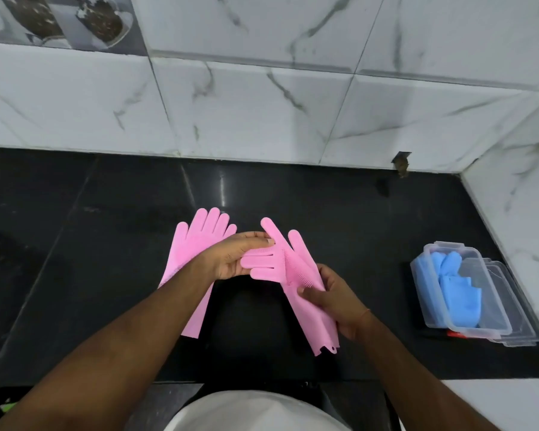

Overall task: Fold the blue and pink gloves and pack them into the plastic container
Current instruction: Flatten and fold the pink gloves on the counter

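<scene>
Flat pink glove (181, 269) left of held one, untouched. Left hand (231, 259) pinching held pink glove (296, 275) fingers over; right hand (333, 303) gripping cuff. Folding underway. Next: crease, carry right to plastic container (442, 318) holding blue gloves (458, 290).

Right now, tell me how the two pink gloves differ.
The left pink glove lies flat on the black counter, fingers straight and pointing toward the wall; the right pink glove is lifted off it and partly folded, some fingers bent over sideways. The left glove is partly covered by the left hand; the right glove is gripped by both the left hand and the right hand. Both share the same pink colour and long cuff.
</scene>
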`<action>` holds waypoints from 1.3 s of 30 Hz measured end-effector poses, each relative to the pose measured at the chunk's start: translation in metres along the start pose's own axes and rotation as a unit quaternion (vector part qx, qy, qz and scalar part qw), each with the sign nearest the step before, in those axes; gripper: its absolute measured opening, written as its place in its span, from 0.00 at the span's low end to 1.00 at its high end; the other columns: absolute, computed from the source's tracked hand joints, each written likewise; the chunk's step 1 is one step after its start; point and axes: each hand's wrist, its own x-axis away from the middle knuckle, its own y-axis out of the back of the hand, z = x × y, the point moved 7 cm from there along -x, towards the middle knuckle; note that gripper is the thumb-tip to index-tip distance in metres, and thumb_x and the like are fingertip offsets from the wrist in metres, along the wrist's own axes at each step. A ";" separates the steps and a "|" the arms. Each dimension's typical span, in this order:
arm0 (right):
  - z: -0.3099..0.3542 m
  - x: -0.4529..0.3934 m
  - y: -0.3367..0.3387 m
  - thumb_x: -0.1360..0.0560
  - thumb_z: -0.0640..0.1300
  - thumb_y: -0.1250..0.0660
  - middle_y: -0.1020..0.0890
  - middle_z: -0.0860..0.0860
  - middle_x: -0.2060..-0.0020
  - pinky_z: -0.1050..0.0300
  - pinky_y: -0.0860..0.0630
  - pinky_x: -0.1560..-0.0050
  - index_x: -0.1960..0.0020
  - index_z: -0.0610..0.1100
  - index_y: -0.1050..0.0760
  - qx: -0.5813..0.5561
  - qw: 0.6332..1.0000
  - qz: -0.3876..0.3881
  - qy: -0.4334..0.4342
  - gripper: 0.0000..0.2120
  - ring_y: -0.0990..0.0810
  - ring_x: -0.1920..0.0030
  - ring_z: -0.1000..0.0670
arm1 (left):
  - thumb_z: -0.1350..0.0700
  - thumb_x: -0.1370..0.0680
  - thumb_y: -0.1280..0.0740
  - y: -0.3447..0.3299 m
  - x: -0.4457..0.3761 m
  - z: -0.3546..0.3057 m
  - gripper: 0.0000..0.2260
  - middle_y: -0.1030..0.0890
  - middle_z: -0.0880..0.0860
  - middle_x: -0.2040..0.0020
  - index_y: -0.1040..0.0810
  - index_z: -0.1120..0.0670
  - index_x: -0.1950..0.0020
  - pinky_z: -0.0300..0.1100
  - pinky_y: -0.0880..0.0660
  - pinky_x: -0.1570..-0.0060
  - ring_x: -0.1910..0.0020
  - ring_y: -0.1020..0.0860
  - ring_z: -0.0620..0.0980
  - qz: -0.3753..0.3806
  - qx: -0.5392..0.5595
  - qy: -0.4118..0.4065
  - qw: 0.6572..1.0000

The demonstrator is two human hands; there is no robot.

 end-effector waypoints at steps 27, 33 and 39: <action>-0.080 0.024 0.017 0.23 0.67 0.42 0.13 0.49 0.59 0.41 0.14 0.69 0.51 0.51 0.23 0.349 0.927 0.029 -0.130 0.21 0.13 0.70 0.46 | 0.39 0.13 0.58 -0.120 -0.044 0.101 0.31 0.60 0.47 0.10 0.54 0.44 0.10 0.63 0.55 0.14 0.10 0.60 0.54 -0.167 -0.721 -0.216 0.636; -0.077 0.021 0.017 0.21 0.63 0.38 0.13 0.49 0.61 0.44 0.13 0.68 0.54 0.50 0.23 0.382 0.915 0.038 -0.126 0.16 0.13 0.71 0.48 | 0.38 0.12 0.57 -0.111 -0.044 0.102 0.30 0.56 0.46 0.10 0.50 0.43 0.10 0.62 0.55 0.13 0.10 0.57 0.53 -0.157 -0.736 -0.244 0.612; -0.065 0.011 0.011 0.16 0.59 0.39 0.13 0.49 0.56 0.51 0.13 0.66 0.47 0.48 0.22 0.412 0.905 0.008 -0.109 0.16 0.12 0.65 0.48 | 0.38 0.12 0.58 -0.106 -0.047 0.088 0.30 0.56 0.46 0.09 0.52 0.43 0.10 0.60 0.56 0.13 0.10 0.58 0.52 -0.162 -0.734 -0.242 0.614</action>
